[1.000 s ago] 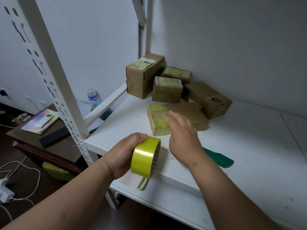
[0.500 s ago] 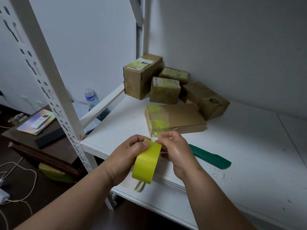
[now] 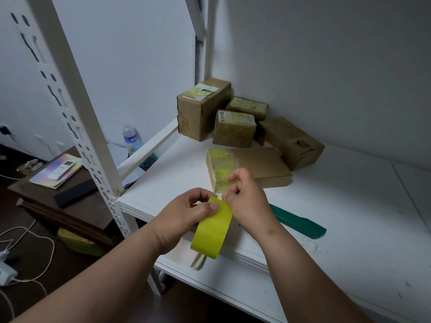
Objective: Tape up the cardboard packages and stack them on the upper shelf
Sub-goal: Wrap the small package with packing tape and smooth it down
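We see our left hand (image 3: 186,214) gripping a yellow tape roll (image 3: 213,229) while our right hand (image 3: 245,201) pinches its loose end, just near of a flat cardboard package (image 3: 251,169) taped only at its left end, four other packages (image 3: 233,117) waiting far back on the white shelf (image 3: 349,217), none stacked.

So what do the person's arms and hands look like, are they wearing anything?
Nothing is worn that shows. The left hand and right hand are bare, with no gloves, rings or watch in view. Both forearms are bare to the edge of the picture, with no sleeves in view. Nails look short and unpainted.
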Motion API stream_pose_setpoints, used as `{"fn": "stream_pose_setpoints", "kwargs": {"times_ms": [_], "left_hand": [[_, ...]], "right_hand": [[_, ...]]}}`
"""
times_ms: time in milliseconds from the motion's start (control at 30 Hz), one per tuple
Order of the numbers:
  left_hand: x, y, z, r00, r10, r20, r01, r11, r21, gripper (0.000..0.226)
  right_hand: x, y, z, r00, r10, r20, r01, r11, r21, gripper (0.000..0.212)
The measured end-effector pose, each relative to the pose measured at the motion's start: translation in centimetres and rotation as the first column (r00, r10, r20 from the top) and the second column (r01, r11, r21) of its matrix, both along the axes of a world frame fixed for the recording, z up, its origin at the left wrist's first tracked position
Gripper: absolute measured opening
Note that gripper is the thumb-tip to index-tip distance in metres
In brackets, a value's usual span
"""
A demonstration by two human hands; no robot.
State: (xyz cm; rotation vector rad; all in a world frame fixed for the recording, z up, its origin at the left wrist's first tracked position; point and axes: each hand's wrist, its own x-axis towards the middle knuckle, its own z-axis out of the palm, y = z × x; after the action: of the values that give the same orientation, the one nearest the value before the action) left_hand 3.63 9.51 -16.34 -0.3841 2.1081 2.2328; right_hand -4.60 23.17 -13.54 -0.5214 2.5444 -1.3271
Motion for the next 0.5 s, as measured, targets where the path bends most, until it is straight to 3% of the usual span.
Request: {"fn": "stream_pose_setpoints", "kwargs": {"times_ms": [267, 367, 500], "left_hand": [[-0.1, -0.3, 0.7, 0.999, -0.029, -0.026, 0.026, 0.994, -0.106, 0.063], [-0.2, -0.3, 1.0, 0.999, -0.036, -0.035, 0.032, 0.992, -0.12, 0.06], [-0.3, 0.0, 1.2, 0.997, -0.064, -0.038, 0.062, 0.996, -0.069, 0.057]], "right_hand": [[1.2, 0.3, 1.9, 0.921, 0.133, -0.367, -0.1, 0.989, 0.107, 0.021], [1.3, 0.6, 1.6, 0.955, 0.057, -0.292, -0.05, 0.998, 0.03, 0.018], [0.3, 0.8, 1.7, 0.998, 0.018, -0.053, -0.02, 0.999, -0.041, 0.02]]}}
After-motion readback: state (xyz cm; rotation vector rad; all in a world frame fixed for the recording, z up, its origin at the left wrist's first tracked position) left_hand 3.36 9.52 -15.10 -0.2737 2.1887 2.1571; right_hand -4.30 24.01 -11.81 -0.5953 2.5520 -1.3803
